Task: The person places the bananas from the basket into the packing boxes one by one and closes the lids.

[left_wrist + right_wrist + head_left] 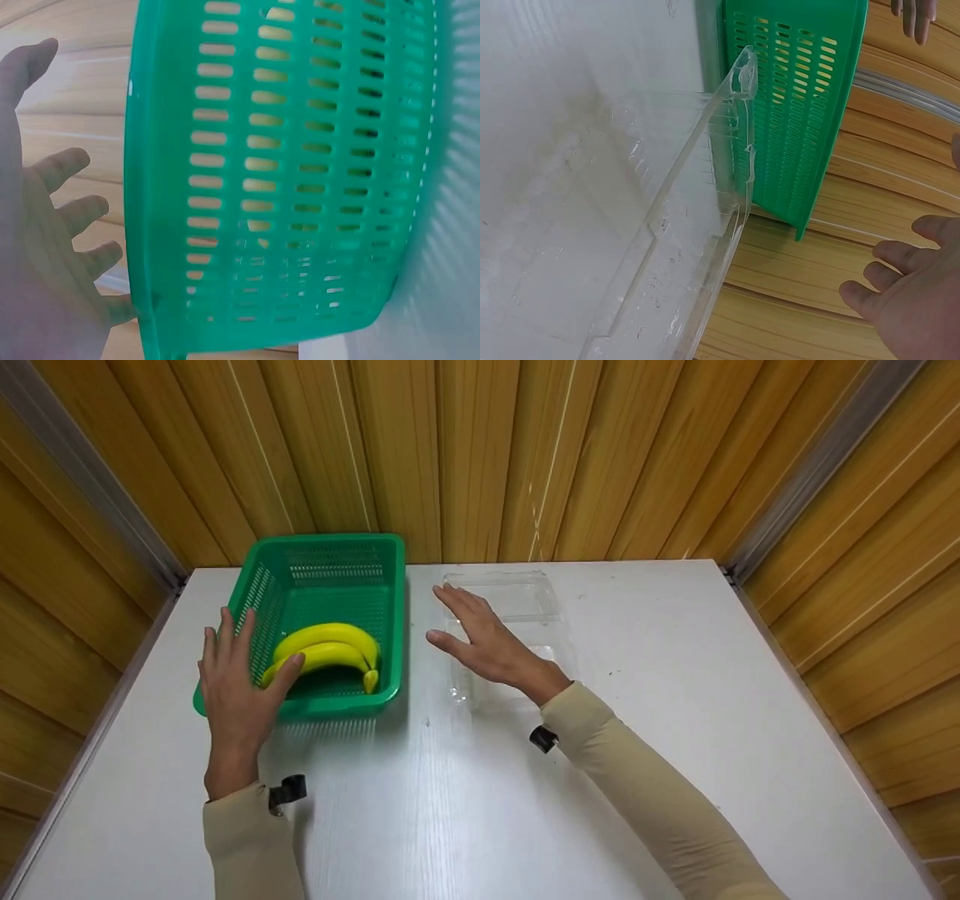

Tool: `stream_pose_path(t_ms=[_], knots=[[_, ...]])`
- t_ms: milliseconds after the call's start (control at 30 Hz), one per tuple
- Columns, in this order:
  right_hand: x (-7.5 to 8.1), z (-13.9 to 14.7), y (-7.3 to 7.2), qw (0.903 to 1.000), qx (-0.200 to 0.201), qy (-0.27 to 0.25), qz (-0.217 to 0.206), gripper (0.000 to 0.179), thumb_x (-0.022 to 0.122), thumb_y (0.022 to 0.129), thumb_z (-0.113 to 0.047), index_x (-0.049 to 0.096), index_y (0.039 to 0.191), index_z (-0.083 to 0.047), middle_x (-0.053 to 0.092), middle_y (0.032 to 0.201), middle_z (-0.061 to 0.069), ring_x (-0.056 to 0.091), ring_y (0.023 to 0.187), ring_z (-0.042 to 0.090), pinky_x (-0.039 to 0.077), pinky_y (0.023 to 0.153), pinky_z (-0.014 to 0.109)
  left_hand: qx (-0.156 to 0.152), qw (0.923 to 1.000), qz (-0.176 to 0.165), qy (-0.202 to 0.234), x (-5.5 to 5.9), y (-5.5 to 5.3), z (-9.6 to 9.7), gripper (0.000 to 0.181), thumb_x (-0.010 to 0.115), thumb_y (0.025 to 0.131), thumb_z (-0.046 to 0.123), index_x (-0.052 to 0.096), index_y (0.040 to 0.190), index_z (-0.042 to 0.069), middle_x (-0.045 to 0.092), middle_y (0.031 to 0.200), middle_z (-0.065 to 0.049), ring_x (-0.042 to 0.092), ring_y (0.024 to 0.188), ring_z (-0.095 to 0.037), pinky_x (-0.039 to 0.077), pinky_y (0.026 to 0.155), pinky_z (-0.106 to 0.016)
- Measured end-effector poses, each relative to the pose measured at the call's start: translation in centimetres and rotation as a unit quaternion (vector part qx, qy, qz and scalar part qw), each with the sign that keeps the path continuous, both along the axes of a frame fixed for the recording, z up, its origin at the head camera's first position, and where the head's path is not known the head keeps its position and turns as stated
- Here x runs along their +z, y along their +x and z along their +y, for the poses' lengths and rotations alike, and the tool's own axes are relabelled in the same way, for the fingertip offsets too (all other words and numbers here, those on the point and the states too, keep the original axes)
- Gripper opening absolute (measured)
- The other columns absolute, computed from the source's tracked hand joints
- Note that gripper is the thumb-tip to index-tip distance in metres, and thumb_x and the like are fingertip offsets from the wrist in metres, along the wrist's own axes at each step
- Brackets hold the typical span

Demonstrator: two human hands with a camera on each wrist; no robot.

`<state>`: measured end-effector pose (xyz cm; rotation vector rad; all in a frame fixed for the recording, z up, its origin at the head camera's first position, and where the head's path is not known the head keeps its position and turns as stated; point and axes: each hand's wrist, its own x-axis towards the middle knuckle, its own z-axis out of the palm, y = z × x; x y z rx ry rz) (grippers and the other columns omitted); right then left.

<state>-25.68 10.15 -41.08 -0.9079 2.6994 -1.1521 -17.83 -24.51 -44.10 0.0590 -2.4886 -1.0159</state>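
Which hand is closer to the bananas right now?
Left. The left hand is at the near left corner of the green basket, partly overlapping the bananas in the head view; the right hand is beyond the basket's right side, over the clear plastic container.

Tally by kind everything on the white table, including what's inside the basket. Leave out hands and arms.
Green basket: 1
Yellow bananas, in the basket: 2
Clear plastic container: 1
Total: 4
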Motion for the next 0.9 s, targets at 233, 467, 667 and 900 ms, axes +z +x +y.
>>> stream_pose_path(t_ms=[233,467,667,900], knots=[[0.0,-0.4,-0.1,1.0,-0.001,-0.002,-0.009,0.082,0.055,0.106,-0.055,0.023,0.171,-0.018,0.021,0.176,0.005,0.013,0.161,0.024,0.018,0.128,0.053,0.02,0.9997,0.004,0.016,-0.2,0.4,-1.1,0.088,0.069,0.098,0.051,0.031,0.169,0.018,0.011,0.178,-0.007,0.005,0.162,-0.036,0.0,0.124,-0.07],[0.0,-1.2,-0.3,0.9999,0.003,-0.002,-0.015,0.089,0.063,0.101,-0.06,0.023,0.171,-0.021,0.023,0.175,0.001,0.017,0.16,0.023,0.021,0.128,0.053,0.038,0.9988,0.007,0.03,-0.7,0.7,-1.8,0.089,0.075,0.095,0.046,0.032,0.169,0.02,0.013,0.178,-0.004,0.009,0.162,-0.033,0.004,0.124,-0.069],[0.2,-1.9,-0.5,0.9998,0.01,-0.007,-0.016,0.091,0.068,0.1,-0.058,0.025,0.171,-0.019,0.025,0.174,0.002,0.02,0.159,0.023,0.023,0.127,0.051,0.043,0.9975,0.022,0.052,-1.4,1.1,-2.3,0.085,0.076,0.097,0.041,0.035,0.168,0.023,0.016,0.177,0.002,0.012,0.162,-0.026,0.01,0.125,-0.066],[0.3,-2.8,-0.8,0.9996,0.019,-0.007,-0.02,0.093,0.07,0.098,-0.059,0.026,0.17,-0.019,0.027,0.174,0.001,0.023,0.158,0.023,0.026,0.126,0.053,0.047,0.9938,0.063,0.078,-2.1,1.2,-2.8,0.081,0.079,0.095,0.033,0.042,0.165,0.021,0.023,0.175,0.002,0.021,0.159,-0.024,0.015,0.126,-0.063]])
